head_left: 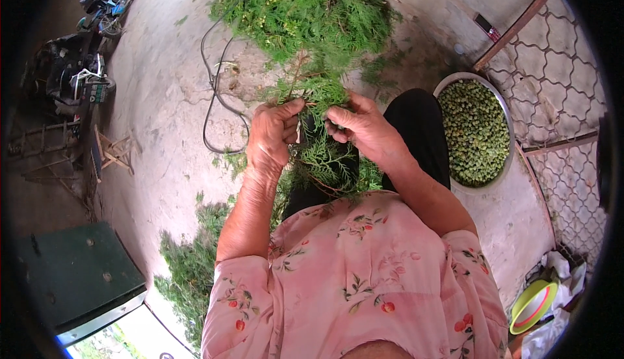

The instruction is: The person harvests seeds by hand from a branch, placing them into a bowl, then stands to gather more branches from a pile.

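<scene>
Over my lap, both hands are at a green evergreen sprig (318,92) with flat, scaly leaves. My left hand (270,131) is closed, its thumb and forefinger pinching the sprig's stem from the left. My right hand (367,131) closes on the foliage from the right, thumb laid over curled fingers; whatever is inside its palm is hidden. Below the hands, more cut evergreen sprays (325,164) lie across my dark trousers. Right of my knee stands a round metal basin (511,125) filled with small green, knobbly cones (474,131).
A large heap of evergreen branches (299,14) lies ahead; another pile (188,261) is at my left. A black cable (209,86) loops over the concrete floor. Farther left are a wooden folding stool (112,153) and a dark green cabinet (81,271). A yellow-green plastic basin (533,307) sits at lower right.
</scene>
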{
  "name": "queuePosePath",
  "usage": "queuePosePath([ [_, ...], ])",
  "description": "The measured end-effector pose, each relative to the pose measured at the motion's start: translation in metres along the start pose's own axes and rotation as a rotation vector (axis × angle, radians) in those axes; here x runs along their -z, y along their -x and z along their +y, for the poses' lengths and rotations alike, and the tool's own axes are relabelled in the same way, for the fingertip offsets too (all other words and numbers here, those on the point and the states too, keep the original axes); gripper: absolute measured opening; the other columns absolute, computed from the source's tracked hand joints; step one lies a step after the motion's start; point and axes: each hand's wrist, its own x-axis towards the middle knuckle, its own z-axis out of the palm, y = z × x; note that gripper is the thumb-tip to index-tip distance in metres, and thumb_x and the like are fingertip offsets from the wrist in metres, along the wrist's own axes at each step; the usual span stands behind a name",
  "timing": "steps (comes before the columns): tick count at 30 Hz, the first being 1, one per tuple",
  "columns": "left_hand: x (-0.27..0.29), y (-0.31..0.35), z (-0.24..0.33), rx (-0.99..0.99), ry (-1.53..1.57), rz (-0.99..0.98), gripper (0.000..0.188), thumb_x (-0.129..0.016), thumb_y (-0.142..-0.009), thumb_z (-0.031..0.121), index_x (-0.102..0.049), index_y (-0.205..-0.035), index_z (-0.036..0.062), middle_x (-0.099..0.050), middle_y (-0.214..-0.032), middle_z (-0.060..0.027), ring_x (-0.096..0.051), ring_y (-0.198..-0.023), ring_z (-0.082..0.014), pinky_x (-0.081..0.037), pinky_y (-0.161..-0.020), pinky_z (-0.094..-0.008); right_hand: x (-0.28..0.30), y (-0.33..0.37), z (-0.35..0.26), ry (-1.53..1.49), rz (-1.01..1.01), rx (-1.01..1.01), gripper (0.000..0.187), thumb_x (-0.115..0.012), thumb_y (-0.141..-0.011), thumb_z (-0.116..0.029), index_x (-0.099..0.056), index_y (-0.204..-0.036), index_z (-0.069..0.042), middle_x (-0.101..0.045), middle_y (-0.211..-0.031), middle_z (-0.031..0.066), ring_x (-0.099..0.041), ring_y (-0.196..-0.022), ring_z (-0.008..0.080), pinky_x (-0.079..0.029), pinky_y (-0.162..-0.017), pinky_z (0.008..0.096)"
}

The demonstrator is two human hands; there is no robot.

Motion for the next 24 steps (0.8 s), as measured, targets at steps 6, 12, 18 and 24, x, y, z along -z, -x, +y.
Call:
queuePosePath([
  [6,-0.017,0.004,0.006,-0.046,-0.12,0.12,0.013,-0.061,-0.072,0.01,-0.049,-0.067,0.0063,-0.032,-0.049,0.0073,-0.026,-0.041,-0.0046,-0.018,-0.039,-0.0219,0.001,0.008,-0.005,0.321,0.021,0.02,0.017,-0.062,-0.078,-0.013,-0.057,-0.091,-0.004,-0.056,-0.072,0.0008,-0.05,-0.06,0.0076,-0.038,-0.047,0.0194],
  [12,-0.005,-0.001,-0.01,-0.186,-0.488,0.095,0.004,-0.057,-0.075,0.01,-0.054,-0.073,0.0089,-0.037,-0.051,0.0097,-0.026,-0.039,-0.0016,-0.017,-0.036,-0.0194,0.007,0.028,-0.026,0.51,-0.005,-0.284,0.023,-0.06,-0.078,-0.025,-0.058,-0.084,-0.003,-0.054,-0.069,0.0013,-0.048,-0.056,0.0085,-0.039,-0.048,0.0219],
  [18,0.022,-0.017,-0.001,-0.139,-0.408,0.103,0.039,-0.052,-0.082,0.019,-0.05,-0.11,-0.0088,-0.058,-0.093,-0.0076,-0.052,-0.072,-0.0147,-0.042,-0.059,-0.025,0.052,0.081,-0.041,0.181,0.12,-0.048,0.02,-0.053,-0.083,-0.019,-0.054,-0.088,0.001,-0.05,-0.067,0.0044,-0.045,-0.054,0.0105,-0.037,-0.048,0.0225],
  [24,-0.015,-0.004,-0.002,-0.189,-0.278,0.131,0.014,-0.06,-0.075,0.003,-0.055,-0.088,0.0019,-0.054,-0.069,-0.0039,-0.047,-0.051,-0.0119,-0.039,-0.047,-0.0234,0.165,0.131,-0.049,-0.208,0.635,0.295,0.025,-0.051,-0.081,-0.012,-0.048,-0.104,-0.002,-0.054,-0.087,0.0096,-0.054,-0.075,0.0219,-0.044,-0.058,0.0298],
])
